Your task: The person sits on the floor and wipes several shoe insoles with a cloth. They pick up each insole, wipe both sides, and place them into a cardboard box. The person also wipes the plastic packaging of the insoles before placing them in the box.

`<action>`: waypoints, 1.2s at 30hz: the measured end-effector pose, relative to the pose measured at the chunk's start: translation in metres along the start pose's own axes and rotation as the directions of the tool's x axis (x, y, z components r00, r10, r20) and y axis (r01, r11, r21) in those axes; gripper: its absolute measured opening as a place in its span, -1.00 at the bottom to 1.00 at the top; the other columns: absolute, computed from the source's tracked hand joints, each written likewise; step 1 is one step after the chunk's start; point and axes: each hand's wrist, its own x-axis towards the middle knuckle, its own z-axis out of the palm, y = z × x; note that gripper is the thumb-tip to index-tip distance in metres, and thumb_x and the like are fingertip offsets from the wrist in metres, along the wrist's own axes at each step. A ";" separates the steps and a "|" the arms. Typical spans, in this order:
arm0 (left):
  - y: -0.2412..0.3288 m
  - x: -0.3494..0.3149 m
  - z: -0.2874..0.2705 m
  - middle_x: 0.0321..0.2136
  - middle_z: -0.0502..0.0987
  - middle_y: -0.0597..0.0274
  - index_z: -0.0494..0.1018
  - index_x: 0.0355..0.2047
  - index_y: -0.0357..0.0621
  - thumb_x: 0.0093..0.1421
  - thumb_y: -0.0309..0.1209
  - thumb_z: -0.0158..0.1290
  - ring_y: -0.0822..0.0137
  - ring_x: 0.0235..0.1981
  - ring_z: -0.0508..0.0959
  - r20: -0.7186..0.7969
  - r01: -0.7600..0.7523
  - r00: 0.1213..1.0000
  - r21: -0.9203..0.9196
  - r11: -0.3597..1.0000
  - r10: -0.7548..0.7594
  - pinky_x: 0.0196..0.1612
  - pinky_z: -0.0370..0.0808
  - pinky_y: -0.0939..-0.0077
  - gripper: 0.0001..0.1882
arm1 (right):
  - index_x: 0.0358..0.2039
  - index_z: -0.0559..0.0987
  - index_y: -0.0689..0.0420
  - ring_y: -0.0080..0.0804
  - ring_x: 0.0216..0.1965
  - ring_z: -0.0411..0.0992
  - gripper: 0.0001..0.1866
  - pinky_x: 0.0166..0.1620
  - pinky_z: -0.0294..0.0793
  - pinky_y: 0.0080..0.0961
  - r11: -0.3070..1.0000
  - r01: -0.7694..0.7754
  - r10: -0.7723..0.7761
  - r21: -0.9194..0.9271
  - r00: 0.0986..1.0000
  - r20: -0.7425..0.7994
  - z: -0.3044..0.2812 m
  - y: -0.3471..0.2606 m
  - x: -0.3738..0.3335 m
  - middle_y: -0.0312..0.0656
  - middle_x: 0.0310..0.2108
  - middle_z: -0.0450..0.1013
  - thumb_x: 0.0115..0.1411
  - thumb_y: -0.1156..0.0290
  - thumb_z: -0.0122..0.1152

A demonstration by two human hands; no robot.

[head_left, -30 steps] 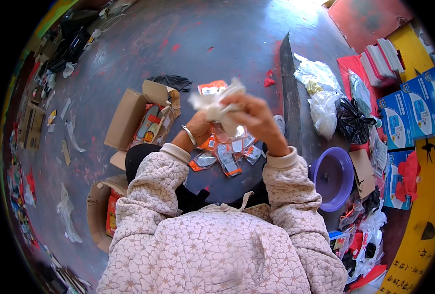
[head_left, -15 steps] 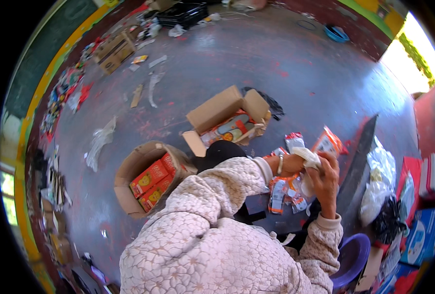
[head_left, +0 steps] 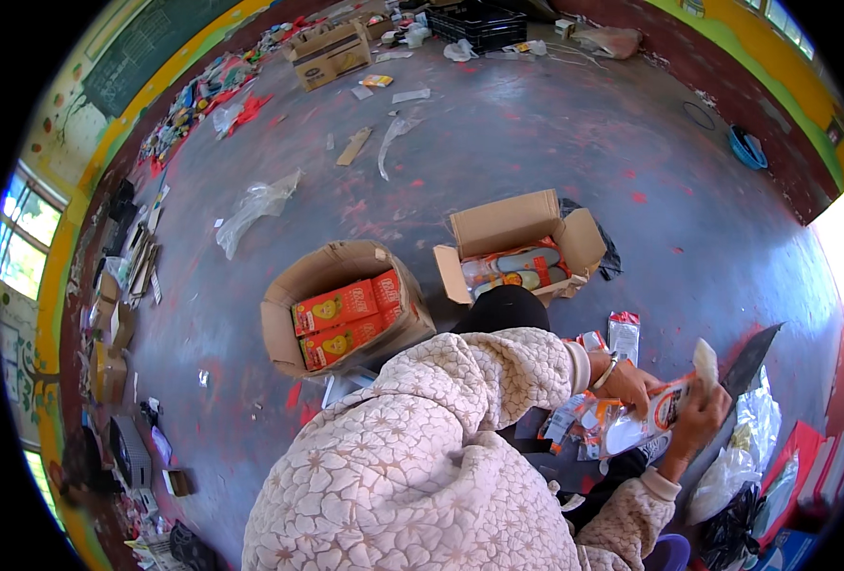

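My left hand, with a bangle at the wrist, is closed on one edge of an orange-and-clear plastic packet. A pale, rounded flat shape shows at the packet's lower end. My right hand grips the packet's other side. Out of the top of that hand sticks a crumpled whitish bundle, which I cannot identify. Below my left hand lie several similar orange packets on the floor, and a red-topped packet lies beyond it.
An open carton holds orange packs with grey sole-shaped pieces. Left of it, another open carton contains red-orange boxes. A dark flat strip, clear plastic bags and a purple basin lie to my right.
The view has shifted, so the cartons appear further right. Both hands, which were bunched around the whitish bundle, now hold an orange-and-clear packet between them; the bundle stays by my right hand.
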 end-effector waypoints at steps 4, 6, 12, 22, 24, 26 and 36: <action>0.011 -0.003 0.002 -0.24 0.45 0.25 0.17 0.06 -0.15 -0.15 -0.55 0.02 0.47 -0.26 0.43 0.006 0.048 0.999 0.103 0.993 -0.049 -0.19 0.37 0.56 -0.34 | -0.44 0.48 0.30 -0.34 -0.51 0.35 -0.69 -0.40 0.31 -0.40 0.874 -0.469 0.457 0.127 0.883 0.110 -0.011 0.078 0.012 -0.11 -0.41 0.40 0.07 0.24 0.12; 0.003 0.002 -0.009 -0.25 0.45 0.25 0.18 0.05 -0.17 -0.16 -0.53 0.03 0.47 -0.28 0.43 -0.057 0.111 0.993 0.082 0.990 -0.106 -0.20 0.36 0.58 -0.34 | -0.39 0.48 0.28 -0.53 -0.51 0.33 -0.68 -0.44 0.30 -0.59 0.689 -0.548 0.583 0.475 0.808 0.088 -0.017 0.101 0.012 -0.17 -0.39 0.41 0.10 0.23 0.10; -0.022 0.024 -0.028 -0.34 0.46 0.22 0.28 -0.07 -0.18 -0.31 -0.57 0.02 0.37 -0.33 0.44 -0.114 -0.089 0.988 0.142 0.986 0.106 -0.25 0.40 0.48 -0.36 | -0.30 0.46 0.25 -0.52 -0.36 0.37 -0.75 -0.29 0.35 -0.66 0.759 -0.205 0.235 0.618 0.971 0.033 -0.025 0.025 0.009 -0.18 -0.33 0.41 0.13 0.31 0.08; 0.016 -0.006 0.000 -0.07 0.32 0.20 -0.12 0.21 -0.05 -0.22 -0.64 -0.04 0.45 -0.17 0.38 0.035 -0.011 0.999 0.096 0.995 0.007 -0.17 0.39 0.57 -0.08 | -0.31 0.50 0.25 -0.38 -0.38 0.37 -0.80 -0.30 0.33 -0.55 0.893 -0.427 0.418 0.145 0.904 0.086 -0.019 0.054 0.012 -0.20 -0.47 0.42 0.08 0.43 0.02; 0.016 -0.001 -0.007 -0.07 0.32 0.18 -0.14 0.22 -0.05 -0.20 -0.65 -0.07 0.44 -0.18 0.39 -0.031 -0.051 0.998 0.020 0.998 0.052 -0.19 0.41 0.56 -0.10 | -0.30 0.50 0.29 -0.47 -0.43 0.34 -0.76 -0.32 0.30 -0.58 0.558 -0.524 0.579 0.643 0.801 0.150 -0.023 0.082 0.010 -0.25 -0.48 0.41 0.11 0.38 0.01; 0.001 0.001 -0.020 -0.11 0.34 0.17 -0.09 0.17 -0.08 -0.17 -0.63 -0.08 0.44 -0.22 0.42 -0.097 -0.099 0.991 -0.071 0.993 0.092 -0.23 0.43 0.55 -0.18 | -0.27 0.49 0.29 -0.52 -0.39 0.34 -0.76 -0.28 0.30 -0.62 0.532 -0.505 0.606 0.680 0.787 0.110 -0.040 0.057 0.015 -0.24 -0.39 0.42 0.12 0.40 -0.01; 0.019 0.000 -0.009 -0.16 0.37 0.00 -0.10 0.14 -0.24 -0.19 -0.62 -0.04 0.32 -0.26 0.50 -0.167 -0.095 0.983 -0.085 0.992 0.079 -0.20 0.47 0.48 -0.19 | -0.32 0.52 0.26 -0.57 -0.48 0.37 -0.73 -0.43 0.36 -0.64 0.442 -0.377 0.665 0.814 0.747 -0.015 -0.040 0.058 0.019 -0.28 -0.45 0.42 0.09 0.32 0.07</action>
